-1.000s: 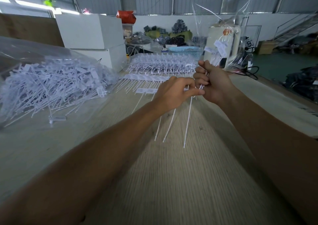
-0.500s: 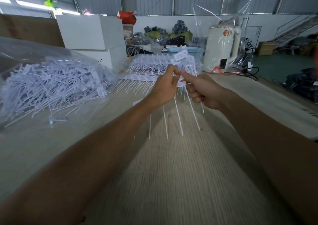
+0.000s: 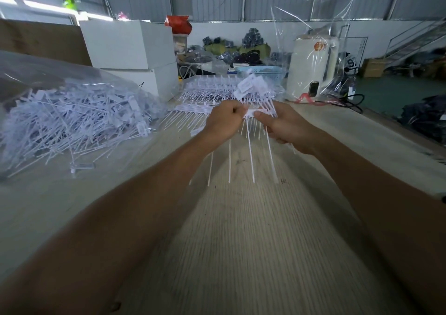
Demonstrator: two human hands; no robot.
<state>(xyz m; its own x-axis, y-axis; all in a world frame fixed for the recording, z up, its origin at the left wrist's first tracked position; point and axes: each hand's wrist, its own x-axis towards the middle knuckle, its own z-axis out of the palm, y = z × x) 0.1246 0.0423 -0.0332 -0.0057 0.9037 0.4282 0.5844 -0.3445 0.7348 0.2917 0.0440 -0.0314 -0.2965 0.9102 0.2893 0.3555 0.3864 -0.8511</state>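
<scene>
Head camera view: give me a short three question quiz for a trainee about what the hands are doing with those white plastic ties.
1. True or false: the left hand lies flat on the table while the right hand alone holds the strip of ties.
2. Where is the clear bag of loose ties? A) left of the hands B) right of the hands C) under the forearms
3. Fill in: the tails of the held ties hang ___ toward the table.
Key: 1 false, both hands pinch the strip above the table; 2 A; 3 down.
</scene>
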